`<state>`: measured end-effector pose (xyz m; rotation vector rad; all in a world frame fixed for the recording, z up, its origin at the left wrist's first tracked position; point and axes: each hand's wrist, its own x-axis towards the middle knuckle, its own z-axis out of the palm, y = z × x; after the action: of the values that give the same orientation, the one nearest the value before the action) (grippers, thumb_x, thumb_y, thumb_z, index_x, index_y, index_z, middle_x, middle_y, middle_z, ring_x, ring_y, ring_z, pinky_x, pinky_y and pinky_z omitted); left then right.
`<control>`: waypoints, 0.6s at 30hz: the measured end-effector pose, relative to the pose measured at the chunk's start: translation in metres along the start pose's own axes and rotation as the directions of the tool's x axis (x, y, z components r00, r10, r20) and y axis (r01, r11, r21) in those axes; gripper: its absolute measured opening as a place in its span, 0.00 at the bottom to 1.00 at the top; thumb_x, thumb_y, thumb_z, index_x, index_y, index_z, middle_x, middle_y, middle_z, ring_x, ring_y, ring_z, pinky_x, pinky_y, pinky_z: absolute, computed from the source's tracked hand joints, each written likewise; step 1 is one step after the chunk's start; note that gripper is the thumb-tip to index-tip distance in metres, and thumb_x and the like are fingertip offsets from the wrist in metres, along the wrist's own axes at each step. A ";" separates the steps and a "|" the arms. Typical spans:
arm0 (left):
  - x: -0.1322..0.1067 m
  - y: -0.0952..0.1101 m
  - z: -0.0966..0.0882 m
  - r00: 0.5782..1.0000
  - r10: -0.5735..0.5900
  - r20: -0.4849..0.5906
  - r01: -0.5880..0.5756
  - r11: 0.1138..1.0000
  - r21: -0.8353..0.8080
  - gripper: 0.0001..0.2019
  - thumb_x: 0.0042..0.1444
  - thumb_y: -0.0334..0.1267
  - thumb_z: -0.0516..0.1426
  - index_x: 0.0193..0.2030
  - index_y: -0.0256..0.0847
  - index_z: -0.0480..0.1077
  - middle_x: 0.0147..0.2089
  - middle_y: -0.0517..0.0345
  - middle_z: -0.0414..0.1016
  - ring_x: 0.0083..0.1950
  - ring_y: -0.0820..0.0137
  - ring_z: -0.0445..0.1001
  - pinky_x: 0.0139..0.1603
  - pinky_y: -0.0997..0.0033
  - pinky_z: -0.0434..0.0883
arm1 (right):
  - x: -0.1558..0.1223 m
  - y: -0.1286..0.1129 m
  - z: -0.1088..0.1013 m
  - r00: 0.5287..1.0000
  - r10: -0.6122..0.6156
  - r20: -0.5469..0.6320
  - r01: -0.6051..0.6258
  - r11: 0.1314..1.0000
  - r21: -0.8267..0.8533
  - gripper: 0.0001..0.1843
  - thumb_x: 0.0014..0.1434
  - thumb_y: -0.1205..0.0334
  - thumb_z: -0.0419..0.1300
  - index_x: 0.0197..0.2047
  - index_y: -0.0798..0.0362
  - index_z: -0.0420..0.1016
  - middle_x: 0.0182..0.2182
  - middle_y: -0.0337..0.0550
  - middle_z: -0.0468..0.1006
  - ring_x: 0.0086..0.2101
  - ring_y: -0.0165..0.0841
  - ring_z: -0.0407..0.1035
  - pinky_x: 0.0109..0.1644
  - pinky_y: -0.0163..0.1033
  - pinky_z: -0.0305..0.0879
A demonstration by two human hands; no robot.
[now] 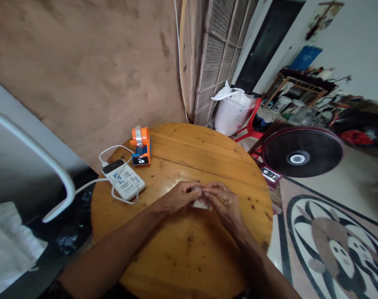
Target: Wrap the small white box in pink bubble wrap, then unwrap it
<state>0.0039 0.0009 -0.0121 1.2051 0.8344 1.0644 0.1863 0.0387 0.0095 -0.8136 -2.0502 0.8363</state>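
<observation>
Over the middle of a round wooden table (176, 245), my left hand (181, 197) and my right hand (225, 202) meet at the fingertips. Both are closed, with thumbs and fingers pinching a small, flat, whitish piece (201, 204). Its lower part shows below the fingers; the upper part is covered by them, and it is too small and blurred to tell its kind. To the left lies a white power bank (129, 187) with a white cable looped over it. Behind that stands an orange and blue tape dispenser (141, 145).
A white lamp arm (59, 174) curves in at the left. Right of the table is a dark round fan (325, 151), with a red chair (252, 120) and a white sack (232, 110) behind. A wooden panel (83, 62) borders the far left side.
</observation>
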 end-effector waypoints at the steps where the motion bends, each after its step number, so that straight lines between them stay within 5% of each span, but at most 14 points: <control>1: 0.000 0.000 0.001 1.000 0.001 0.002 -0.001 1.000 -0.031 0.18 0.58 0.47 0.57 0.47 0.35 0.73 0.37 0.54 0.73 0.39 0.71 0.70 0.46 0.71 0.66 | -0.003 -0.002 0.000 1.000 0.005 -0.002 -0.006 1.000 -0.005 0.08 0.61 0.61 0.59 0.37 0.45 0.82 0.34 0.42 0.77 0.38 0.34 0.71 0.44 0.41 0.67; 10: 0.003 -0.006 0.003 0.999 -0.035 -0.038 0.025 0.973 -0.231 0.18 0.56 0.49 0.59 0.44 0.35 0.76 0.37 0.54 0.75 0.40 0.70 0.72 0.48 0.71 0.66 | -0.008 -0.007 -0.005 0.995 -0.099 0.031 0.103 0.985 -0.141 0.10 0.63 0.61 0.57 0.44 0.45 0.80 0.40 0.43 0.76 0.41 0.34 0.71 0.46 0.42 0.66; 18: 0.003 -0.006 0.004 0.996 -0.080 -0.048 0.066 0.965 -0.253 0.20 0.55 0.50 0.60 0.46 0.37 0.76 0.40 0.52 0.77 0.42 0.67 0.73 0.49 0.69 0.67 | -0.006 -0.014 -0.012 0.933 -0.278 0.230 0.356 0.813 -0.461 0.14 0.64 0.65 0.54 0.51 0.49 0.75 0.45 0.47 0.76 0.45 0.37 0.69 0.56 0.52 0.56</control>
<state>0.0097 0.0021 -0.0171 0.9275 0.7572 1.1128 0.1955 0.0298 0.0234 -0.6488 -2.4973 0.1773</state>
